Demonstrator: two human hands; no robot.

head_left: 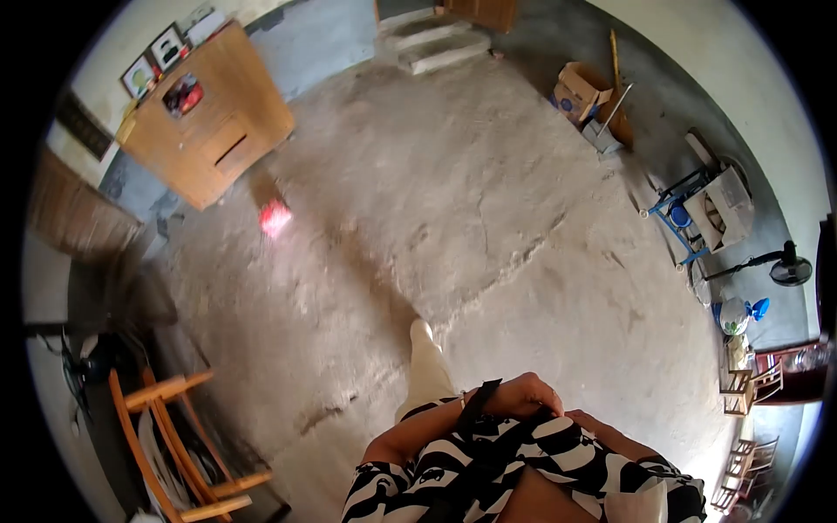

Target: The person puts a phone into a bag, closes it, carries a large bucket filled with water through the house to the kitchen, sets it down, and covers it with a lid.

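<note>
My left hand [527, 396] is in front of my waist, its fingers curled closed and pointing toward the other hand. A bracelet [463, 399] and a black strap [479, 403] are at that wrist. My right hand [595, 424] is close beside it, partly hidden, with its fingers bent in against the black-and-white patterned shirt [501, 449]. The fingertips of both hands nearly meet at the shirt's front. Whatever is between the fingers is too small or hidden to make out. Below, one light trouser leg and shoe [422, 333] extend forward over the floor.
Rough concrete floor [488, 192] spreads ahead, with a bright red-pink object [275, 218] on it. A wooden cabinet [209, 113] stands far left, steps [440, 44] at the back. Wooden furniture [174, 436] is near left. Along the right wall are a cardboard box [579, 91], fan [790, 268] and small chairs [739, 392].
</note>
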